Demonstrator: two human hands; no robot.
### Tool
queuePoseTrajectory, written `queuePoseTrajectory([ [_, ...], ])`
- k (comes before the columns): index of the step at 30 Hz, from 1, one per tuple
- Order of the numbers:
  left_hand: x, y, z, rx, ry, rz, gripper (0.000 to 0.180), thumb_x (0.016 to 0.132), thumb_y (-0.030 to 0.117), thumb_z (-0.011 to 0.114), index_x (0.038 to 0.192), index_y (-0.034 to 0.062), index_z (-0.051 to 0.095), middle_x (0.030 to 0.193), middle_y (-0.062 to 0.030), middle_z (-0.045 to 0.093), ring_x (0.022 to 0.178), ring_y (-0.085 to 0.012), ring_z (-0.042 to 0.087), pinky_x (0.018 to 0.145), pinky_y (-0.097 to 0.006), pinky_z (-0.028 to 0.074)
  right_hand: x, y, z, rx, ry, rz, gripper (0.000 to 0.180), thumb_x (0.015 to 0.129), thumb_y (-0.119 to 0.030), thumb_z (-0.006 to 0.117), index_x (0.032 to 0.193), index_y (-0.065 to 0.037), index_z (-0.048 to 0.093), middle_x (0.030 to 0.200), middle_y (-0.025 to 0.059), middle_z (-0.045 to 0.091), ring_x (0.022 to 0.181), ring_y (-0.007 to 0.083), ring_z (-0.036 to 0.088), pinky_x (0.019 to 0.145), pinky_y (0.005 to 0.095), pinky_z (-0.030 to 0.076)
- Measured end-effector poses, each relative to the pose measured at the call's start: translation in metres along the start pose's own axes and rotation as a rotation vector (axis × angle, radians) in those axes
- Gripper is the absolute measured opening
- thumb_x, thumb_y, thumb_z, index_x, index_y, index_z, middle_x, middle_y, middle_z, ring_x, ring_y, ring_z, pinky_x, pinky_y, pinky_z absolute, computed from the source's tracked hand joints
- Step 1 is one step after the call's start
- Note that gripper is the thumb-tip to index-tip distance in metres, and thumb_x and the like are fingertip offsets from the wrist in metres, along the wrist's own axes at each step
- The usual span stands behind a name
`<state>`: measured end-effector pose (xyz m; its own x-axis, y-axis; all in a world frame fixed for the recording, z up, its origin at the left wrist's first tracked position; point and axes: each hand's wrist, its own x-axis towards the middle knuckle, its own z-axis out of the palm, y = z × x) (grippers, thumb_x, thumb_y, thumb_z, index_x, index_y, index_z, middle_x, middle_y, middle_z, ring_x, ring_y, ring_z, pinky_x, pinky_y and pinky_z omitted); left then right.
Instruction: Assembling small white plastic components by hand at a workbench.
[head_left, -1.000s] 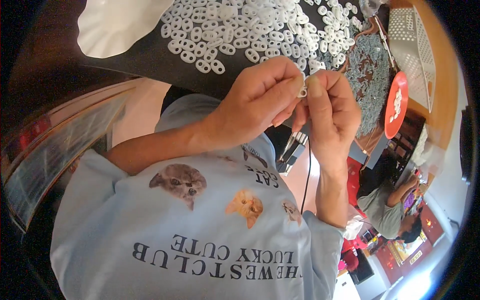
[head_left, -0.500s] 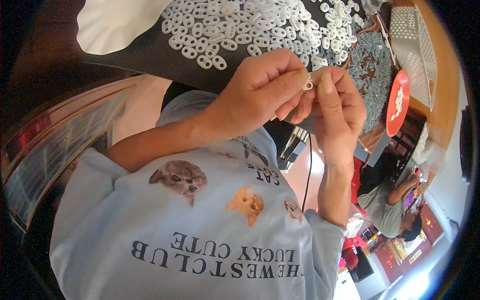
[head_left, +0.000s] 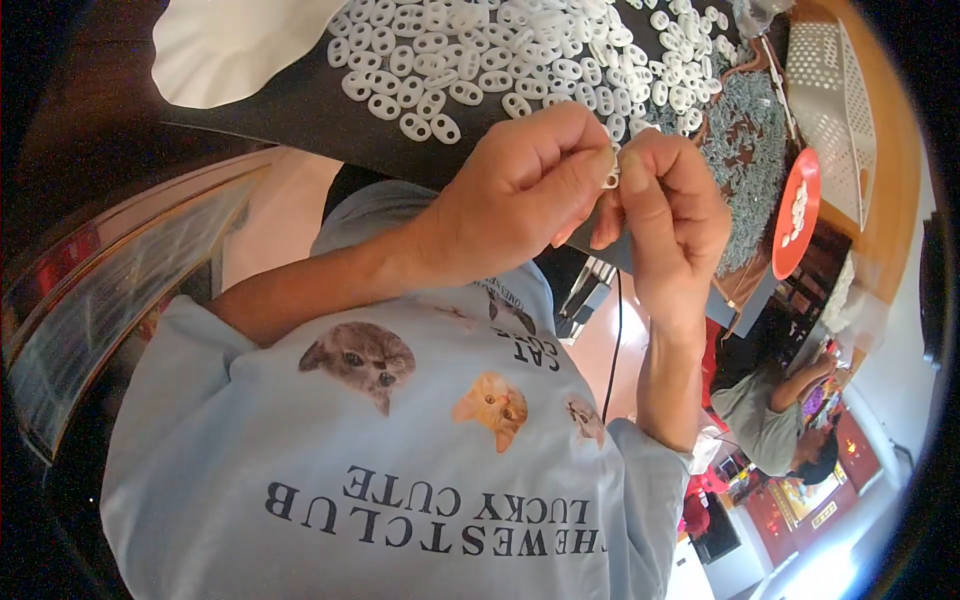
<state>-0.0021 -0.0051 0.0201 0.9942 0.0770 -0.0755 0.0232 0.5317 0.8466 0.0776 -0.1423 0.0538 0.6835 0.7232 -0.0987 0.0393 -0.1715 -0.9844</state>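
My left hand [head_left: 535, 180] is closed in a pinch on a small white two-holed oval plastic piece [head_left: 611, 182], of which only the lower end with a hole shows below the thumb tip. My right hand [head_left: 675, 215] meets it from the other side, thumb and forefinger pressed together right against the piece. What the right fingertips hold is hidden. Both hands are raised before my chest at the table's near edge. Behind them lies a spread of loose white two-holed oval pieces [head_left: 430, 65].
Right of the white pieces lies a heap of small grey-blue parts [head_left: 745, 150]. Beyond it are a red dish [head_left: 787, 245] with white bits and a white perforated basket [head_left: 825, 130]. A white wavy-edged dish [head_left: 225, 50] sits at far left. Another person [head_left: 765, 420] sits at right.
My fingertips have come closer together. The gap between them, where a thin small part showed beside the white piece, has closed. The other person's arms have shifted slightly.
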Motion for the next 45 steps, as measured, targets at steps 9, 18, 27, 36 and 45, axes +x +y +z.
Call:
queuePoseTrajectory([
  [9, 0.012, -0.005, -0.011, 0.04, 0.021, -0.001, 0.02, 0.097, 0.021, 0.045, 0.088, 0.0036, 0.05, 0.061, -0.0003, 0.046, 0.049, -0.0054, 0.04, 0.043, -0.02, 0.033, 0.031, -0.009, -0.031, -0.105, 0.045, 0.12, 0.008, 0.092, -0.008, 0.051, 0.093, -0.001, 0.055, 0.075, 0.0033, 0.054, 0.061, 0.0086, 0.051, 0.053, 0.0222, 0.041],
  [18, 0.017, -0.008, -0.01, 0.015, 0.001, -0.038, 0.019, 0.096, 0.02, 0.045, 0.087, 0.004, 0.051, 0.063, 0.0, 0.048, 0.051, -0.0048, 0.042, 0.045, -0.02, 0.033, 0.102, -0.007, -0.045, -0.993, -0.104, -0.455, 0.013, 0.083, -0.004, 0.056, 0.095, -0.002, 0.058, 0.083, 0.014, 0.054, 0.071, 0.0286, 0.055, 0.063, 0.0353, 0.044],
  [27, 0.016, -0.009, -0.014, 0.103, -0.027, -0.041, 0.017, 0.095, 0.019, 0.047, 0.086, 0.0051, 0.051, 0.067, 0.0014, 0.049, 0.053, -0.0034, 0.042, 0.046, -0.02, 0.033, 0.113, 0.001, -0.057, -0.988, -0.198, -0.303, 0.013, 0.085, -0.006, 0.057, 0.097, -0.002, 0.057, 0.084, 0.01, 0.054, 0.073, 0.0232, 0.056, 0.064, 0.0308, 0.044],
  [36, 0.015, -0.01, -0.017, 0.053, -0.044, -0.03, 0.016, 0.095, 0.018, 0.046, 0.087, 0.0049, 0.051, 0.067, 0.0015, 0.049, 0.053, -0.0034, 0.042, 0.046, -0.02, 0.033, 0.11, 0.0, -0.041, -1.097, -0.215, -0.359, 0.018, 0.081, -0.011, 0.062, 0.095, -0.001, 0.055, 0.087, 0.0133, 0.057, 0.077, 0.0281, 0.058, 0.068, 0.0342, 0.046],
  [45, 0.013, -0.01, -0.016, 0.017, -0.011, -0.012, 0.016, 0.096, 0.017, 0.045, 0.088, 0.0047, 0.051, 0.066, 0.0008, 0.05, 0.052, -0.0038, 0.042, 0.045, -0.02, 0.033, 0.111, -0.006, -0.036, -1.016, -0.218, -0.173, 0.02, 0.081, -0.013, 0.064, 0.094, -0.001, 0.054, 0.081, 0.011, 0.056, 0.069, 0.0215, 0.055, 0.063, 0.0311, 0.045],
])
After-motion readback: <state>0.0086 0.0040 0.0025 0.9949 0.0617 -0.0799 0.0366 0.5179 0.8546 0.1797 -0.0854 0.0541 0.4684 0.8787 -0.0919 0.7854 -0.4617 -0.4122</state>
